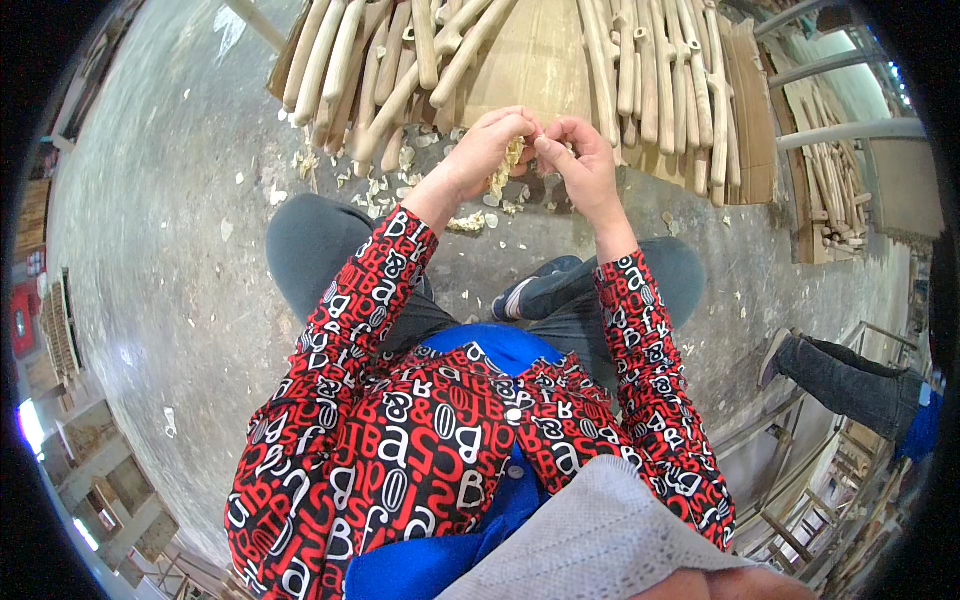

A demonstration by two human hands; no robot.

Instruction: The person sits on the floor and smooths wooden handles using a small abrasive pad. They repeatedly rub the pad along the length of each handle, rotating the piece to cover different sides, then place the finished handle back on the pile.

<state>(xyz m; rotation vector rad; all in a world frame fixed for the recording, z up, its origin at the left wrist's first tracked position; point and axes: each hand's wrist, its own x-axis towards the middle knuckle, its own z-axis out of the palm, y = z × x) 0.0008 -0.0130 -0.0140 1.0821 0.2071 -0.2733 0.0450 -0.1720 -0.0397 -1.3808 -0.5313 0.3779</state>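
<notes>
In front of my knees, my left hand and my right hand meet with their fingertips pinched together. A crumpled pale-yellow strip hangs from the fingers of my left hand; its material is unclear. Thumb and forefinger of the right hand are closed at the same spot, and what lies between them is too small to make out. Just beyond both hands is a sheet of cardboard, with smooth pale wooden sticks piled at its left and more knobbly wooden sticks at its right.
Pale flakes and scraps litter the concrete floor below the sticks. Another stack of sticks lies at the far right, behind grey metal tubes. A person's leg reaches in at the right, near wooden frames.
</notes>
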